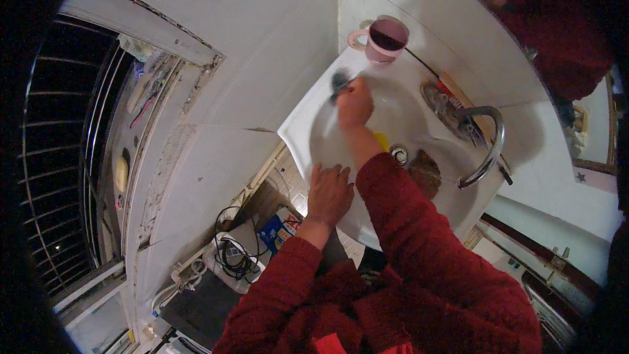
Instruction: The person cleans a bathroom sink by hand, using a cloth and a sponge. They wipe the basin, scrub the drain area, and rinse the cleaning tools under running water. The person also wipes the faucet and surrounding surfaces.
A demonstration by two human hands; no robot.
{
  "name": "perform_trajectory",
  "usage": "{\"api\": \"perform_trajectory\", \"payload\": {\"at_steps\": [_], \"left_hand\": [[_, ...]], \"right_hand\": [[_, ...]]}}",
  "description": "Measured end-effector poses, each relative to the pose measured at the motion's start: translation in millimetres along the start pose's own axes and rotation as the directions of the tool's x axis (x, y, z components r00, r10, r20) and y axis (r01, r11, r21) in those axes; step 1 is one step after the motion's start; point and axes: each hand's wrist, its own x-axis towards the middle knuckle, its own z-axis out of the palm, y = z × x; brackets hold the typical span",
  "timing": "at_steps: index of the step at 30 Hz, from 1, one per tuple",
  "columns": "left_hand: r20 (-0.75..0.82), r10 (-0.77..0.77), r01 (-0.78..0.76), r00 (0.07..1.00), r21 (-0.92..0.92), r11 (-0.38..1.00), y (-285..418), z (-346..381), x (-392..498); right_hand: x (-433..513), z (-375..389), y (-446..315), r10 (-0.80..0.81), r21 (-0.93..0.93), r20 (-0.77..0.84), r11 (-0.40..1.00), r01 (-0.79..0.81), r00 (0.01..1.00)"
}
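My right hand reaches across the white washbasin, its fingers closed around a dark grey scrubber. The scrubber lies against the basin's far left rim; motion blur hides its exact kind. Flat on the near left rim rests my left hand, fingers slightly apart and holding nothing. Beyond my right hand, a pink mug stands in the corner of the basin ledge. A yellow object shows partly behind my right forearm, beside the drain. A brown item lies in the bowl, partly covered by my sleeve.
A curved chrome faucet arches over the basin's right side. Behind it sits a cluttered dish. A mirror hangs at upper right, a barred window is at left. Coiled black cable and a blue bag lie low left.
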Motion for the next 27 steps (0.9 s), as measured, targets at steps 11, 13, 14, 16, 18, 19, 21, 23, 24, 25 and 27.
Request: {"api": "perform_trajectory", "payload": {"at_steps": [11, 13, 14, 16, 18, 19, 21, 23, 24, 25, 27], "left_hand": [[0.000, -0.017, 0.017, 1.000, 0.000, 1.000, 1.2, -3.1, 1.3], [0.006, -0.013, 0.013, 1.000, -0.005, 1.000, -0.3, -1.4, -1.5], [0.028, -0.037, 0.038, 0.999, -0.026, 0.999, -1.1, 0.2, -2.6], [-0.049, -0.004, 0.003, 0.999, -0.023, 1.000, -3.4, 4.7, -0.9], [0.095, -0.026, 0.021, 0.995, 0.052, 0.998, -5.5, 6.7, 2.2], [0.156, -0.008, -0.008, 0.988, 0.098, 0.995, -5.1, 5.1, 1.5], [-0.174, 0.166, -0.150, 0.971, 0.100, 0.984, -6.0, -4.1, -3.6], [-0.064, -0.068, 0.036, 0.996, -0.410, 0.911, -7.0, -19.8, -16.9], [-0.086, -0.052, 0.025, 0.995, -0.291, 0.956, -5.4, -32.5, -32.7], [-0.144, -0.048, 0.005, 0.988, -0.285, 0.959, -4.4, -43.7, -47.9], [-0.174, -0.113, 0.056, 0.978, -0.303, 0.951, -7.8, -60.3, -66.8]], "right_hand": [[-23.2, -36.2, 1.9, -0.467, -0.157, 0.139, 0.860, 0.485, 0.873], [0.1, -33.1, -15.9, -0.525, -0.255, 0.027, 0.819, 0.513, 0.851], [9.4, -30.1, -24.1, -0.551, -0.315, 0.030, 0.787, 0.531, 0.834], [6.7, -21.1, -33.7, -0.530, -0.415, 0.201, 0.716, 0.562, 0.824], [-19.4, -5.1, -36.1, -0.591, -0.317, 0.478, 0.574, 0.755, 0.650], [-42.1, 2.1, -32.7, -0.665, -0.225, 0.489, 0.529, 0.818, 0.564], [-81.6, 20.4, -29.8, -0.541, -0.111, 0.659, 0.616, 0.780, 0.522], [-105.7, 13.4, -8.6, -0.791, 0.119, 0.451, 0.512, 0.850, 0.413], [-112.2, 3.4, 3.3, -0.823, 0.203, 0.397, 0.510, 0.836, 0.406], [-117.9, -10.9, 16.3, -0.823, 0.275, 0.408, 0.524, 0.806, 0.396], [-129.4, -40.0, 34.9, -0.762, 0.311, 0.539, 0.576, 0.756, 0.359]]}}
